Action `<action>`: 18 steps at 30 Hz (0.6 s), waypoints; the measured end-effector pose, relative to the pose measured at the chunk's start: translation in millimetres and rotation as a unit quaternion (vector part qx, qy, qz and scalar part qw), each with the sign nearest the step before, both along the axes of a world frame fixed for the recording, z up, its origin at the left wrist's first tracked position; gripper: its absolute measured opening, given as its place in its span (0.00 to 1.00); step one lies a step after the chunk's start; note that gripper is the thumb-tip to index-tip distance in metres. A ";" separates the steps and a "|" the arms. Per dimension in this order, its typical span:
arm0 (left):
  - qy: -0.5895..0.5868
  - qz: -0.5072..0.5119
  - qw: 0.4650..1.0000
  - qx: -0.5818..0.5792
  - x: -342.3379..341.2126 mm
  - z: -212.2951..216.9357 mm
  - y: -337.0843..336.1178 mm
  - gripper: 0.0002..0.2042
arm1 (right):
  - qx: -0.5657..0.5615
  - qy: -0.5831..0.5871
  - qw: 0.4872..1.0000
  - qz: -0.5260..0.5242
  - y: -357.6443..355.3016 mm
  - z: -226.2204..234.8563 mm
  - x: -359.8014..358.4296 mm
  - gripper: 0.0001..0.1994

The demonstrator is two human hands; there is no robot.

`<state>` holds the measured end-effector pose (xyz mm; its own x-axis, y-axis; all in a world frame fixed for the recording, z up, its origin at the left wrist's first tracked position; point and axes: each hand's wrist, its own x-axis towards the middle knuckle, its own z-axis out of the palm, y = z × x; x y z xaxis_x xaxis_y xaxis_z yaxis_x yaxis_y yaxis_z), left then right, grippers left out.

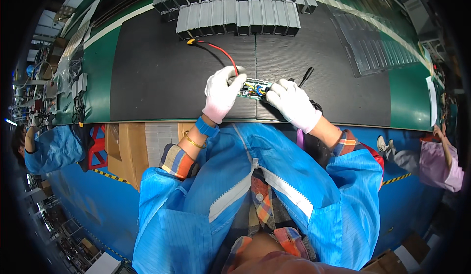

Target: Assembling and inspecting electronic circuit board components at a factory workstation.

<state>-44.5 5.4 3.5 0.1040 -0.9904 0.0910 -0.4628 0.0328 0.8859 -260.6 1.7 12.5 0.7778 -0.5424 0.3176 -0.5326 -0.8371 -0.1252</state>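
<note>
Both my hands wear white gloves and meet over a narrow circuit board [254, 88] with coloured wires, just above the black mat. My left hand [223, 93] is closed on the board's left end, thumb and fingers beside the base of a red cable [219, 48]. That cable arcs up and away to a yellow connector [191, 42] on the mat. At the board's right end my right hand [294, 104] has its fingers closed; they hide that end. A black cable with a slim plug [307, 75] sticks out beyond the right hand.
Rows of grey metal housings [238, 18] stand at the mat's far side. A clear plastic tray [375, 48] lies to the right. Below the table edge, at left, are an open cardboard box [128, 149] and a red stool [98, 149]. Other people work at both sides.
</note>
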 end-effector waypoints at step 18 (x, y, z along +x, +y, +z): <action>-0.303 -0.197 0.880 -0.309 -14.7 -24.5 17.4 0.09 | 0.174 -0.168 0.968 -0.063 -4.3 8.1 2.8 0.20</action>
<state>-59.2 22.7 -20.9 -0.4890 -0.6811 0.5449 -0.6890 0.6847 0.2376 -257.7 -2.6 20.6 0.5836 -0.7457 0.3215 -0.5077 -0.6440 -0.5722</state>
